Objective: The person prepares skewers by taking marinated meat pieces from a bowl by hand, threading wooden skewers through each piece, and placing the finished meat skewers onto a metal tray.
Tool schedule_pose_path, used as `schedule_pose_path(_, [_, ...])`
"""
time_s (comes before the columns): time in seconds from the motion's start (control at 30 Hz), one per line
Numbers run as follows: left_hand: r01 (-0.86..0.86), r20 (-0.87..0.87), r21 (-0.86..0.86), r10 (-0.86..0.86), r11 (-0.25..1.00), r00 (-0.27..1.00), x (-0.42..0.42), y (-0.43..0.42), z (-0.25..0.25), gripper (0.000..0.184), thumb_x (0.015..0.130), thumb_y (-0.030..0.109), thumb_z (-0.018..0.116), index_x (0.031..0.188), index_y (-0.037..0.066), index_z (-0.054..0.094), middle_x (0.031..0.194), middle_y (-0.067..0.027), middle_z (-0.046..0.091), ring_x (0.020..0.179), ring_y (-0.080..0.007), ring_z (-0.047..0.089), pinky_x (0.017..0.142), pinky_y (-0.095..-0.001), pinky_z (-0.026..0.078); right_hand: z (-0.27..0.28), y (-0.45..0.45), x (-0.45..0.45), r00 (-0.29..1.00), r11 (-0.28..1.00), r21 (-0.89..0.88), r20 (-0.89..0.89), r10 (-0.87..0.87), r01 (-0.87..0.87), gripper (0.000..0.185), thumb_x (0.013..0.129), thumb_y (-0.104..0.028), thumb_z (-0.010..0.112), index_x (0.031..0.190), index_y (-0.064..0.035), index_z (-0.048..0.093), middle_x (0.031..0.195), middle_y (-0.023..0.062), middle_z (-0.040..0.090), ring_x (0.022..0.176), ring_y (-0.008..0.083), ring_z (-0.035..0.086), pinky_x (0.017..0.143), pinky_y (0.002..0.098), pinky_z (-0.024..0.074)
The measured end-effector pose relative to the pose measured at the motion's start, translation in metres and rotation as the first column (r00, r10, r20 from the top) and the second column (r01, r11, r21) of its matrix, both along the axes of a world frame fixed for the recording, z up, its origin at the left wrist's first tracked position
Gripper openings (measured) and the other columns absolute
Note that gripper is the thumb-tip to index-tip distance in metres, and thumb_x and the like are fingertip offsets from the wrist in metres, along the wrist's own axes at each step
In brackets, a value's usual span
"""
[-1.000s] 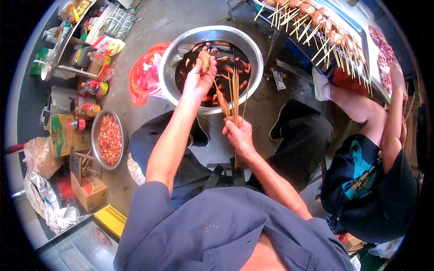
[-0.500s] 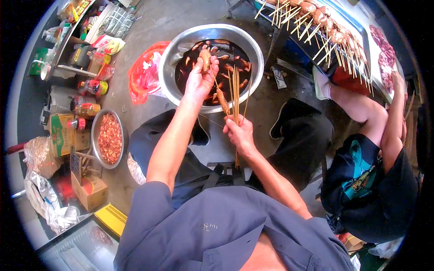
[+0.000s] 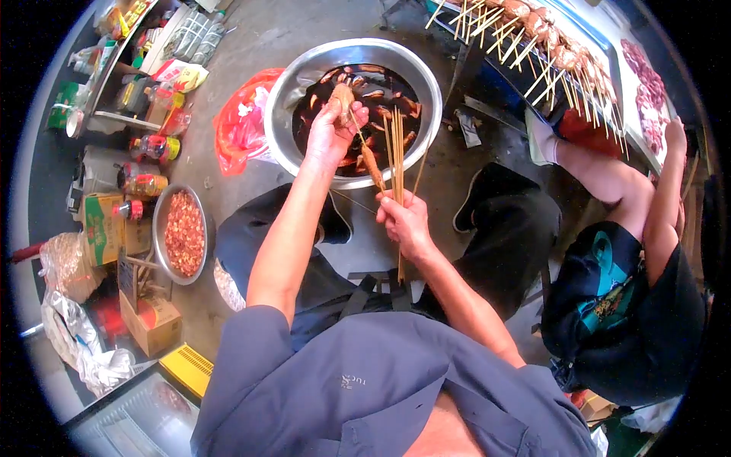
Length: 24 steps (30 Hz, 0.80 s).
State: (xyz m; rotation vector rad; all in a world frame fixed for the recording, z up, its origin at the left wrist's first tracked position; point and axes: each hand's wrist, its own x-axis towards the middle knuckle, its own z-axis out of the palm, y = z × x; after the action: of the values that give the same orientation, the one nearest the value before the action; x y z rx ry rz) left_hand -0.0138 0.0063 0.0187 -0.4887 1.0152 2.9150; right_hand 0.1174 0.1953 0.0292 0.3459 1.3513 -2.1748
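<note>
My left hand (image 3: 329, 135) is closed around a brown piece of meat (image 3: 344, 97) above the metal basin (image 3: 278, 137). Its exact kind is unclear. In my right hand (image 3: 405, 218) is a bundle of thin bamboo skewers (image 3: 396, 156), pointing up and away from me. One of them leans left and carries another brown meat piece (image 3: 371, 163). That skewer's upper end meets the piece in my left hand; whether it has pierced it is hidden. Dark liquid (image 3: 373, 80) with several pale brown pieces fills the basin below.
A red plastic bag (image 3: 236, 133) lies left of the basin. Further left stand a bowl of reddish chopped bits (image 3: 185, 232), bottles (image 3: 145, 181) and boxes (image 3: 156, 324). At right, a person (image 3: 624, 305) sits by a table with skewered meat (image 3: 567, 57) and raw red meat (image 3: 649, 95).
My left hand has turned and shifted slightly left with its meat piece. The leaning skewer's upper end has come up against that piece. My right hand has barely moved.
</note>
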Motion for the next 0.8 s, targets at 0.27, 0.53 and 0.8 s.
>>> schedule_pose_path(0.27, [0.094,-0.025,-0.112,-0.097,0.989,0.995,0.005,0.004,-0.003,0.031,0.095,0.018,0.046,0.123,0.005,0.049,0.098,-0.0142,0.062,0.087,-0.031,0.063,0.084,-0.045,0.053,0.001,0.002,-0.001,0.999,1.0,0.012,0.034,0.025,-0.025,0.013,0.088,-0.013,0.057,0.096,-0.0024,0.059,0.062,0.0026,0.059,0.044,0.0059,0.043,0.039,0.0199,0.0306])
schedule_pose_path(0.53, [0.142,0.019,-0.058,-0.141,0.988,0.99,0.021,0.023,-0.006,0.028,0.091,0.015,0.052,0.116,0.003,0.053,0.092,-0.0145,0.064,0.085,-0.0297,0.065,0.082,-0.0428,0.054,0.003,0.0,-0.005,0.997,0.999,-0.01,0.062,-0.047,0.048,0.01,0.087,-0.011,0.057,0.094,-0.0042,0.059,0.061,0.0032,0.058,0.04,0.0057,0.04,0.035,0.0208,0.028])
schedule_pose_path(0.8, [0.218,0.054,-0.043,-0.216,0.975,0.975,0.033,0.038,-0.004,0.029,0.092,0.013,0.049,0.118,0.001,0.053,0.094,-0.0136,0.062,0.083,-0.024,0.063,0.078,-0.0397,0.055,0.007,-0.005,-0.01,0.992,0.995,-0.034,0.084,-0.096,0.099,0.009,0.087,-0.01,0.057,0.093,-0.0041,0.057,0.061,0.0037,0.058,0.038,0.0058,0.038,0.033,0.0212,0.0267])
